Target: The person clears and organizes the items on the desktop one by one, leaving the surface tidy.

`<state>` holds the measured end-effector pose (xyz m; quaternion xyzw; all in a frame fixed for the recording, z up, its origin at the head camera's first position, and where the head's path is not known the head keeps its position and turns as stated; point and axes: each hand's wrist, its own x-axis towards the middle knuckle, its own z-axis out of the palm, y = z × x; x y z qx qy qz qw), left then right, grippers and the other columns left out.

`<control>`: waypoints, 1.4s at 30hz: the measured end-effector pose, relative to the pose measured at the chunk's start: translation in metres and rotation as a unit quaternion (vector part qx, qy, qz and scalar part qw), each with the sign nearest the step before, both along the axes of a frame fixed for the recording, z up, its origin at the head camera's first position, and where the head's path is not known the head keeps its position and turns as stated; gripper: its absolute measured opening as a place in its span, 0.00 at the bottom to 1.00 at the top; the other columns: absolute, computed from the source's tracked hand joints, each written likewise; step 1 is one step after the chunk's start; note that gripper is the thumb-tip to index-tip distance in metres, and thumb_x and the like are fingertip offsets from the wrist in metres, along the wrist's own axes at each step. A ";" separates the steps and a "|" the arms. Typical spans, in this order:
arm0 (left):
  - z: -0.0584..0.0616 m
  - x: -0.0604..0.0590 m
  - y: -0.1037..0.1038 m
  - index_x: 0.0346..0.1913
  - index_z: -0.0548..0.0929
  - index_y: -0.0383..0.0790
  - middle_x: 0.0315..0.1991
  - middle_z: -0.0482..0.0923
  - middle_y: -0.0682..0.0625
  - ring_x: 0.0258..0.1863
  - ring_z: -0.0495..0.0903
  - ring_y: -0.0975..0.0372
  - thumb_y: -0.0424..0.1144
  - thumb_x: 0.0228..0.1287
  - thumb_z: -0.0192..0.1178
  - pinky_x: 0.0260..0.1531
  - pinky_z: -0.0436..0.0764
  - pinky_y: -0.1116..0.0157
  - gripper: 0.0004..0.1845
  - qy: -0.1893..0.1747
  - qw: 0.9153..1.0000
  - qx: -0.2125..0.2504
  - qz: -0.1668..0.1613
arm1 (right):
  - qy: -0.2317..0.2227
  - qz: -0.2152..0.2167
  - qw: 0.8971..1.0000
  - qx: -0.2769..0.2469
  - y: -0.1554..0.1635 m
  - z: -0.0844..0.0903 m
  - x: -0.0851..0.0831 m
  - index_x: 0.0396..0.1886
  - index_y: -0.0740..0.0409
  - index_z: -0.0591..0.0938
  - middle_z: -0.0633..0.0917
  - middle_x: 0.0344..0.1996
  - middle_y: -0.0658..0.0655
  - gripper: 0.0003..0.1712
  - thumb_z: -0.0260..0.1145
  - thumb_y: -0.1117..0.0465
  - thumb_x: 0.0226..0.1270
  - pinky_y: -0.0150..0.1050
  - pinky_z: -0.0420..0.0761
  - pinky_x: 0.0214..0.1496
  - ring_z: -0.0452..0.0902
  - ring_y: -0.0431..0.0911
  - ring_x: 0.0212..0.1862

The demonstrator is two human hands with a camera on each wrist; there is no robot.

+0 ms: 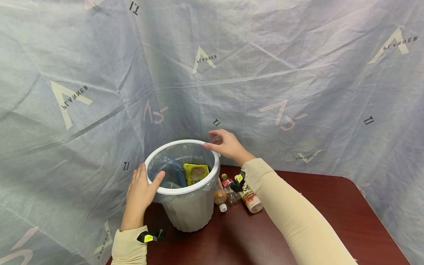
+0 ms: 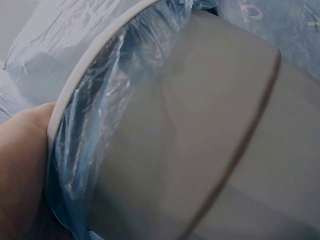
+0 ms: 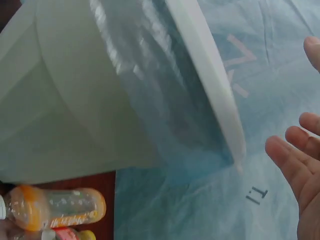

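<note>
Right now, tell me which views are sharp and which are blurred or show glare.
Head view: evenly lit and sharp, the bin and bottles clear. Left wrist view: very close, bin wall soft, glints on the blue liner. Right wrist view: washed-out and hazy, the right hand blurred at the edge.

"PLANNER" is printed mirrored beside a pale A-shaped logo on the grey-blue backdrop sheet (image 1: pixel 265 66), readable at upper centre, left and upper right. Small black mirrored marks reading "T.I" or "TI" are seen on the same sheet at several spots, and one is seen again on the sheet (image 3: pixel 200 200) in the right wrist view. Faint pinkish logo marks are printed on it too, not legible. Labels on the bottles (image 1: pixel 232 191) beside the bin carry print too small to be read. Nothing readable is shown in the left wrist view.
</note>
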<state>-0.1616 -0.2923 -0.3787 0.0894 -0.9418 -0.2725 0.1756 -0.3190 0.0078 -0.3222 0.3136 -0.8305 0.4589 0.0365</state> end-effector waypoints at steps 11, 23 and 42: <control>0.000 0.000 0.000 0.79 0.45 0.27 0.79 0.46 0.29 0.78 0.44 0.36 0.71 0.70 0.47 0.69 0.50 0.32 0.56 0.003 1.000 -0.003 -0.001 | 0.012 -0.045 0.999 0.001 0.046 -0.037 -0.015 0.70 0.55 0.75 0.77 0.65 0.58 0.38 0.72 0.43 0.66 0.53 0.79 0.60 0.78 0.55 0.62; 0.001 0.001 0.000 0.79 0.45 0.27 0.79 0.45 0.29 0.78 0.44 0.36 0.72 0.70 0.46 0.70 0.50 0.32 0.56 -0.007 1.000 -0.002 0.000 | -0.061 -0.138 0.988 0.019 0.103 -0.129 -0.018 0.79 0.53 0.60 0.70 0.71 0.61 0.51 0.69 0.36 0.65 0.60 0.72 0.66 0.68 0.60 0.70; 0.000 0.000 0.000 0.80 0.45 0.28 0.79 0.46 0.29 0.78 0.44 0.36 0.70 0.70 0.47 0.69 0.50 0.32 0.55 0.001 1.000 -0.001 -0.001 | -0.107 -0.181 0.977 0.018 0.130 -0.240 0.003 0.79 0.63 0.56 0.68 0.70 0.70 0.55 0.73 0.45 0.63 0.62 0.69 0.67 0.66 0.66 0.70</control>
